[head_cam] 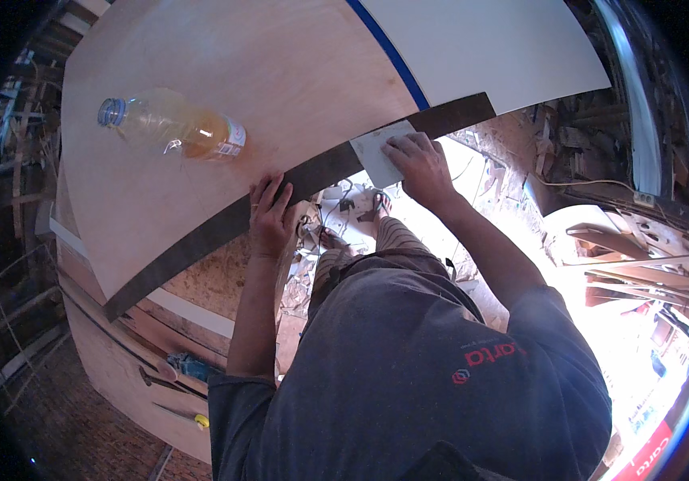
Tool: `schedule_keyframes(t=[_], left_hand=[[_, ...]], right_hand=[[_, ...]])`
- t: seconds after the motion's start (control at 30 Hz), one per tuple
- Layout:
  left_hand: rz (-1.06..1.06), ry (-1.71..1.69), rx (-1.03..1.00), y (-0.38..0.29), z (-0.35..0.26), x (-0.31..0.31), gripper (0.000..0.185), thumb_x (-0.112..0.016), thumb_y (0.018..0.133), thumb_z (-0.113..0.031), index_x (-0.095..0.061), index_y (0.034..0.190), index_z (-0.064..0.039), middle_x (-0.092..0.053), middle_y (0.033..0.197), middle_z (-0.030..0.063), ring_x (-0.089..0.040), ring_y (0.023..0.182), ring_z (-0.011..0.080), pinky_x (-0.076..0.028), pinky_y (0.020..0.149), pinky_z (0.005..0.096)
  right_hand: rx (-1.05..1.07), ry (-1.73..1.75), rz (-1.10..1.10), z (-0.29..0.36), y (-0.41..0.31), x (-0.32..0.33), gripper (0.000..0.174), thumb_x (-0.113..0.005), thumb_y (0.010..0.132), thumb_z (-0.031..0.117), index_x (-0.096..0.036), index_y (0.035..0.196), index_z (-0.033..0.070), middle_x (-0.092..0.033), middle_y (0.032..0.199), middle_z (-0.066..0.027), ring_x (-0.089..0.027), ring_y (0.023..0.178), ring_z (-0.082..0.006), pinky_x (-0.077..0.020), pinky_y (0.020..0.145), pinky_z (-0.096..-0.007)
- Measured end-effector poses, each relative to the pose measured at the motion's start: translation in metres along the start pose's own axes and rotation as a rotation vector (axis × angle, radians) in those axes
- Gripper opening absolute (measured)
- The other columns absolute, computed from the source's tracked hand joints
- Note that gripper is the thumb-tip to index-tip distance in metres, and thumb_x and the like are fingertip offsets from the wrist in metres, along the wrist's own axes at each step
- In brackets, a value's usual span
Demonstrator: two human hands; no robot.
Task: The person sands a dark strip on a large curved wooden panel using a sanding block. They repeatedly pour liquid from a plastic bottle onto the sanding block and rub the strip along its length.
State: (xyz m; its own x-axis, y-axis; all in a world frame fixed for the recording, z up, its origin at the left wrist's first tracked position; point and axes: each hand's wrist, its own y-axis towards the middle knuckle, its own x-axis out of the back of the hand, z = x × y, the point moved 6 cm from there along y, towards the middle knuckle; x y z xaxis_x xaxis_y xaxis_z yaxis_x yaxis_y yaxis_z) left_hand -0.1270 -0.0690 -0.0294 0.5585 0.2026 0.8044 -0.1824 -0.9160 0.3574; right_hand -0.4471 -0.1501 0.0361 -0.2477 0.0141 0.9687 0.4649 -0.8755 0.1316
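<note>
My left hand (271, 207) rests with fingers spread on a dark strip (320, 171) along the near edge of a pale wood panel (296, 72). In my right hand (419, 162) is a thin, pale flat piece (377, 150), pressed across the same strip; its material is unclear. Part of it is covered by my fingers. Beyond the left hand, on the panel, is a clear plastic bottle (158, 123) with amber contents gathered at its labelled end. Whether it stands or lies is hard to tell.
A white sheet (494, 48) with a blue edge (389, 51) adjoins the panel at upper right. Below left are a teal power tool (191, 365), a hammer (158, 380) and a yellow-ended tool (201, 420). Scraps litter the floor; wood offcuts (633, 240) lie at right.
</note>
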Motion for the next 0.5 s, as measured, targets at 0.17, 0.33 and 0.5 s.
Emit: schedule_keyframes(t=[0.17, 0.33, 0.5], left_hand=[[0.005, 0.014, -0.002, 0.0, 0.0, -0.002, 0.042, -0.078, 0.093, -0.022, -0.077, 0.133, -0.009, -0.059, 0.16, 0.0079, -0.049, 0.152, 0.0362, -0.029, 0.131, 0.059], [-0.018, -0.013, -0.019, -0.002, 0.002, -0.002, 0.043, -0.077, 0.094, -0.022, -0.077, 0.135, -0.009, -0.058, 0.161, 0.0083, -0.048, 0.153, 0.0371, -0.029, 0.13, 0.0605], [-0.036, -0.029, -0.045, -0.002, 0.003, -0.003, 0.042, -0.076, 0.094, -0.02, -0.076, 0.135, -0.008, -0.057, 0.161, 0.0094, -0.047, 0.153, 0.0381, -0.029, 0.13, 0.0626]], right_hand=[[-0.015, 0.017, 0.099, 0.008, -0.023, 0.001, 0.057, -0.073, 0.081, -0.003, -0.074, 0.135, 0.015, -0.069, 0.141, -0.004, -0.059, 0.135, -0.0316, -0.0487, 0.109, -0.0526], [-0.041, 0.01, -0.055, -0.01, -0.013, 0.024, 0.056, -0.072, 0.078, -0.005, -0.076, 0.13, 0.015, -0.072, 0.137, -0.0054, -0.061, 0.132, -0.0339, -0.0523, 0.106, -0.052], [-0.252, -0.067, -0.026, -0.027, -0.005, 0.013, 0.047, -0.068, 0.081, 0.0, -0.077, 0.125, 0.013, -0.074, 0.129, -0.0064, -0.064, 0.126, -0.0329, -0.0544, 0.1, -0.0522]])
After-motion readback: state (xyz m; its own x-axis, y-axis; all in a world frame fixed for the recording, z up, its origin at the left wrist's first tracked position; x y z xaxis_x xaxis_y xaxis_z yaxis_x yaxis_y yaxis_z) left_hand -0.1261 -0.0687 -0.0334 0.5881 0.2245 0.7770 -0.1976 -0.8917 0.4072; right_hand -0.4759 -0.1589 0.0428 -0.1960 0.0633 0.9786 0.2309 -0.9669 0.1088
